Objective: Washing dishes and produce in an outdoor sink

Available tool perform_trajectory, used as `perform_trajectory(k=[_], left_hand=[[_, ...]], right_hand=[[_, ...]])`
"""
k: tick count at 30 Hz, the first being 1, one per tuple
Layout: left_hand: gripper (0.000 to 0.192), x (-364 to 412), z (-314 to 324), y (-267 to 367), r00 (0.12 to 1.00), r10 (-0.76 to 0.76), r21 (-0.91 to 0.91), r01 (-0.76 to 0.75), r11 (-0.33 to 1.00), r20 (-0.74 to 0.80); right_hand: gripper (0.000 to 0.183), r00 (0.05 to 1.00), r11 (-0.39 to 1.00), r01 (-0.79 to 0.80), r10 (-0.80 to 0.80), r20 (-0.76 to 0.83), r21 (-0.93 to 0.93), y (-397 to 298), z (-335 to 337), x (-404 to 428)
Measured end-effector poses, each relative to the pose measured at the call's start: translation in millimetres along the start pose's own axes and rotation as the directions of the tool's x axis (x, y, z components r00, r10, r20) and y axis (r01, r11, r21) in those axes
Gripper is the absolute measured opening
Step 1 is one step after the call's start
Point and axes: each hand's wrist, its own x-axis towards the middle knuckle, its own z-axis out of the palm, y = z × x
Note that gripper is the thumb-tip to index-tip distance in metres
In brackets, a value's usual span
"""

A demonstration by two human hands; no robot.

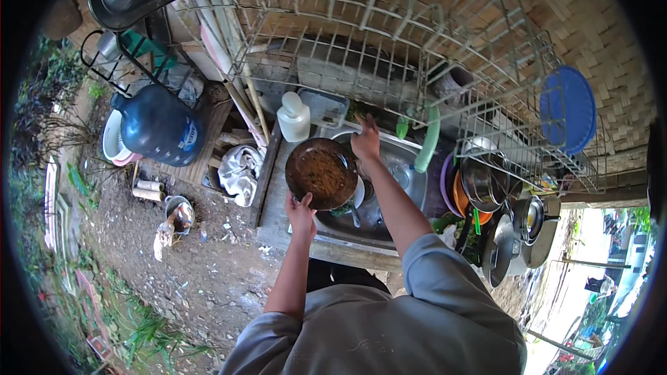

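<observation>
My left hand (301, 213) grips the near rim of a dark brown round plate (321, 174), thumb on top. A rough brown layer covers much of its inner face; I cannot tell what it is. The plate is over the left side of a stainless steel sink (383, 213). My right hand (367, 138) reaches over the sink's back edge with fingers apart, and nothing shows in it. Partly hidden by the plate, a white dish (359, 191) lies in the sink with a spoon (356, 217) beside it.
A white bottle (294, 117) and a grey plastic tray (323, 107) stand behind the plate. Above the sink hangs a wire dish rack (365, 21), with a long green vegetable (430, 138) below it. Stacked pans (482, 179) crowd the right. A blue water jug (159, 125) lies left.
</observation>
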Motion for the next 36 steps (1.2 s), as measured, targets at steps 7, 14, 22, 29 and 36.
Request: perform_trajectory(k=[7, 14, 22, 29, 36], left_hand=[[0.046, 7.4, -11.9, 7.5, 1.000, 0.013, 0.001, -0.013, 1.000, 0.012], [0.044, 15.7, -25.2, 5.4, 1.000, 0.005, -0.070, -0.006, 0.998, -0.009], [0.053, 18.2, -43.5, 6.0, 0.999, -0.018, -0.059, 0.016, 0.998, -0.042], [0.050, 11.7, -37.4, 4.8, 0.999, 0.009, -0.081, -0.013, 0.997, -0.050], [0.045, 11.2, -45.9, -3.4, 0.988, 0.143, -0.029, -0.145, 0.989, -0.067]], right_hand=[[0.048, 0.924, 0.949, -0.108, 0.206, 0.321, -0.296, 14.6, 33.5, 38.1], [0.025, 0.986, 0.993, -0.118, 0.120, -0.120, 0.023, 15.3, 12.5, 26.7], [0.030, 0.961, 0.971, -0.160, 0.194, -0.195, 0.176, 0.7, -1.1, 24.3], [0.041, 0.992, 0.997, -0.064, 0.068, 0.103, -0.040, 9.8, 11.7, 35.7], [0.030, 0.999, 0.986, -0.027, 0.022, 0.033, 0.164, -6.4, -4.6, -28.1]])
